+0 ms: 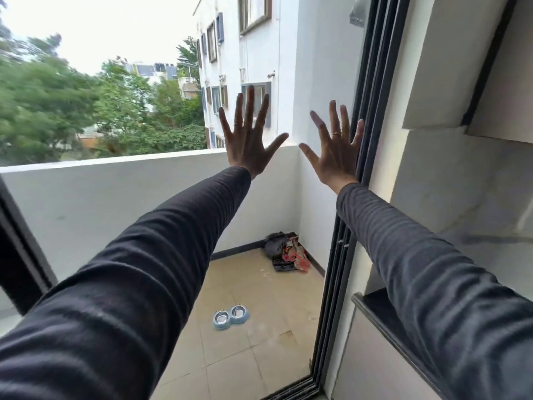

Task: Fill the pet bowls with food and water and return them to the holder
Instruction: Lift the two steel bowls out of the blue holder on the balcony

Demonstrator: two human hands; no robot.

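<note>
A light blue holder (230,321) with two shiny steel pet bowls, one at the left (221,316) and one at the right (237,310), sits on the beige balcony floor, far below my hands. Both bowls look empty. My left hand (248,142) is raised in front of me with fingers spread wide and nothing in it. My right hand (334,151) is raised beside it, also spread and empty, with a ring on one finger. Both arms wear dark long sleeves.
A black sliding door frame (340,255) runs down the right side of the balcony opening. A dark bag and a red-patterned packet (284,251) lie in the far corner. A white parapet wall (115,192) bounds the balcony. A dark ledge (383,310) is at the right.
</note>
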